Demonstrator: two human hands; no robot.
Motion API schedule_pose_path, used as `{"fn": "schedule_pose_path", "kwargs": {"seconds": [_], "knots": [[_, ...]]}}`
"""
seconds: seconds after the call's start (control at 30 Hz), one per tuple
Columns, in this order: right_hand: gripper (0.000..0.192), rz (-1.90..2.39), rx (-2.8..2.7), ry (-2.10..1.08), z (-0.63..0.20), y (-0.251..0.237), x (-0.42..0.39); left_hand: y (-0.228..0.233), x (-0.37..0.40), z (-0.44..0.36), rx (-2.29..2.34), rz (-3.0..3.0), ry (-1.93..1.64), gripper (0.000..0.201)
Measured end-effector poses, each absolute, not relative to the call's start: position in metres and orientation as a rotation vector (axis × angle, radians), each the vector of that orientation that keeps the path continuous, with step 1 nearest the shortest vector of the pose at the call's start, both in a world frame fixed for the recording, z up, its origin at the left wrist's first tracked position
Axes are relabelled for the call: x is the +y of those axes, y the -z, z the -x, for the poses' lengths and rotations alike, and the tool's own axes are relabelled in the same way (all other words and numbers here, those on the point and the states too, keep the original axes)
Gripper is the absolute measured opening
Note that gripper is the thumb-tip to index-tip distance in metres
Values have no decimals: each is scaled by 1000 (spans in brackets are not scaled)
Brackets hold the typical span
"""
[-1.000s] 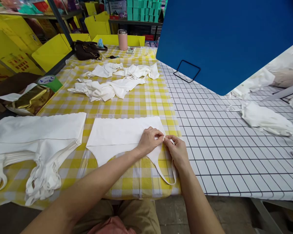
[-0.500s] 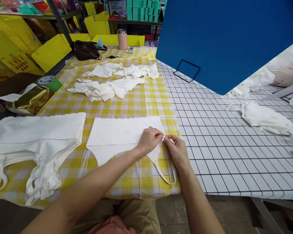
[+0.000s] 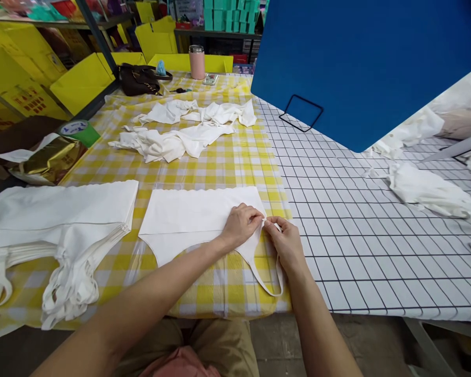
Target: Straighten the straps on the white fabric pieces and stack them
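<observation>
The flat white cloth garment (image 3: 192, 220) lies spread on the yellow-and-white checked tablecloth (image 3: 235, 162). At its right top corner the left hand (image 3: 241, 226) and the right hand (image 3: 284, 243) meet. Both sets of fingers are pinched shut on the garment's thin white strap (image 3: 269, 280), which loops down just below the right hand.

This piece looks about half done — the body is smooth and flat, but the strap is not tucked in yet. Far left of the fingers sits a neat stack of folded white garments (image 3: 58, 220), so many look finished. Beyond the fingers lies a crumpled heap of white garments (image 3: 180, 131) that seem left to do.

Writing: a green packet with a round label (image 3: 76, 130) sits well left — its words are too small to read.
</observation>
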State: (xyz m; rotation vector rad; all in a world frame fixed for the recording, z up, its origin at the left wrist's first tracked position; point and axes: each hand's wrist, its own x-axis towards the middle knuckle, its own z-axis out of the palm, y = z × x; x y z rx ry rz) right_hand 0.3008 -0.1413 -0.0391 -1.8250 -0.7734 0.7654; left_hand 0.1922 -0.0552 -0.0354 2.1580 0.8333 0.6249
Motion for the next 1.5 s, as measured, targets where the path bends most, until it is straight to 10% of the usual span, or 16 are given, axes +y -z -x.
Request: {"fn": "schedule_pose_path", "kwargs": {"seconds": [0.93,1.5], "knots": [[25,1808,-797,-749,-297,34,-142,46,-67,-191,721,-2333,-999,11],[13,1906,-1289,-115,-292,35,-141,45,-67,-190,767,-2381,-933,13]]}}
